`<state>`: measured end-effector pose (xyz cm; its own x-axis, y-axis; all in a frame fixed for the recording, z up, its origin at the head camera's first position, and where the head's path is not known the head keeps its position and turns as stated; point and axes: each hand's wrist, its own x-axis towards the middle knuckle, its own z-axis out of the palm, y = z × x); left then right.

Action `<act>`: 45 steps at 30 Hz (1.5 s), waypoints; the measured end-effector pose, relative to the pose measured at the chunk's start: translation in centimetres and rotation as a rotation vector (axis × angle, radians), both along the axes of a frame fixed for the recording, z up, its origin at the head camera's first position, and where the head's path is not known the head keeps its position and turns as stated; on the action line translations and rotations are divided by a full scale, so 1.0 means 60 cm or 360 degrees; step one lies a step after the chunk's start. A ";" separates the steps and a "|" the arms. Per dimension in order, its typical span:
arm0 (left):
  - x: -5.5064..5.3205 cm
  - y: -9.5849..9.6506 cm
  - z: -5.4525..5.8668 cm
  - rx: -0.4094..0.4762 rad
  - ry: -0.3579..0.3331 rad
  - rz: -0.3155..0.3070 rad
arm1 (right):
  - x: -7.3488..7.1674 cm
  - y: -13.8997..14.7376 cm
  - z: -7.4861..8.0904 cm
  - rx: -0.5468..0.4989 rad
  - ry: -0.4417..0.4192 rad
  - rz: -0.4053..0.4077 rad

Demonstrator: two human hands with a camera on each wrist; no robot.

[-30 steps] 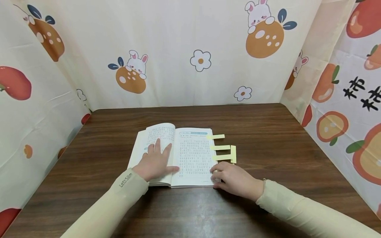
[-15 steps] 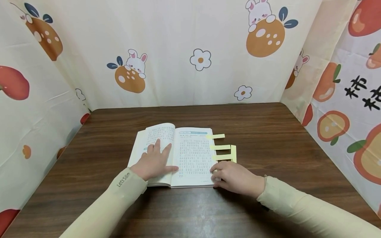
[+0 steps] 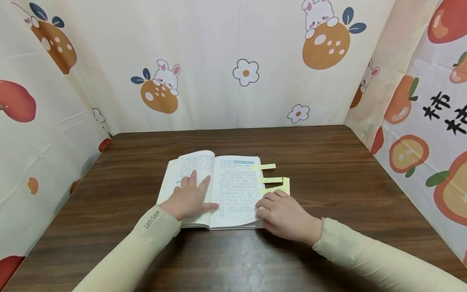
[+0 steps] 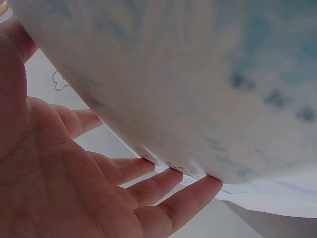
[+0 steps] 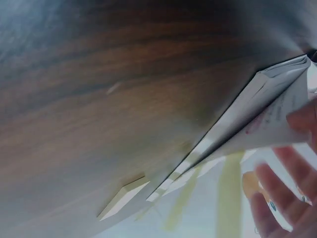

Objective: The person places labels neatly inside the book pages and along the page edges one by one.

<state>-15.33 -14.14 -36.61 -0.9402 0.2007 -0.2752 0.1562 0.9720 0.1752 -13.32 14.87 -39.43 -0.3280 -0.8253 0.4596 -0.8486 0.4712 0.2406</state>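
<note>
An open book [image 3: 236, 194] with printed pages lies on the table. My left hand [image 3: 187, 198] rests on its left page with fingers spread, the thumb reaching over the spine. In the left wrist view those fingertips [image 4: 208, 186] press against the curved page [image 4: 163, 99]. My right hand [image 3: 286, 215] pinches the lower outer corner of the right page, which curls up from the pages below. The right wrist view has this lifted page [image 5: 277, 119] between thumb [image 5: 303, 121] and fingers. Yellow sticky strips [image 3: 270, 180] jut from the right page's outer edge, the lowest partly hidden by the hand.
A small yellow sticky-note pad [image 5: 124, 198] lies on the table just right of the book, partly behind my right hand in the head view. The brown wooden table [image 3: 328, 162] meets patterned curtains [image 3: 204, 81] at the back and sides.
My right hand has moved slightly up and left, its fingers now lifting the right page's lower corner. More of the sticky-note pad and lowest strip is covered. My left hand has stayed in place.
</note>
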 end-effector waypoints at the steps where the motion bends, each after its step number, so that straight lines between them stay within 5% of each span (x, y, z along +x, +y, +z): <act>1: 0.000 0.000 0.000 -0.0002 -0.0001 0.0001 | -0.001 0.000 0.001 -0.0030 0.0013 -0.0008; 20: 0.000 -0.001 -0.001 0.0002 -0.0014 0.0014 | -0.020 -0.001 0.012 -0.0472 0.0037 -0.0318; 31: -0.003 -0.013 0.004 0.0020 0.0008 -0.0041 | -0.024 -0.026 0.022 -0.1000 -0.0209 -0.0426; 34: -0.004 -0.016 0.005 0.0033 0.0002 -0.0049 | -0.020 -0.037 0.025 -0.1117 -0.0473 -0.0458; 41: -0.003 -0.018 0.013 0.0055 -0.0004 -0.0035 | -0.030 -0.063 0.032 -0.1055 -0.1656 -0.0543; 45: -0.003 -0.021 0.014 0.0058 -0.0011 -0.0030 | -0.035 -0.084 0.025 -0.0916 -0.1971 -0.0407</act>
<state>-15.53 -15.42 -35.76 -0.9343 0.2282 -0.2739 0.1729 0.9619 0.2117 -15.41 9.83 -37.94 -0.8789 -0.4769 0.0128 -0.2401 0.4191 -0.8756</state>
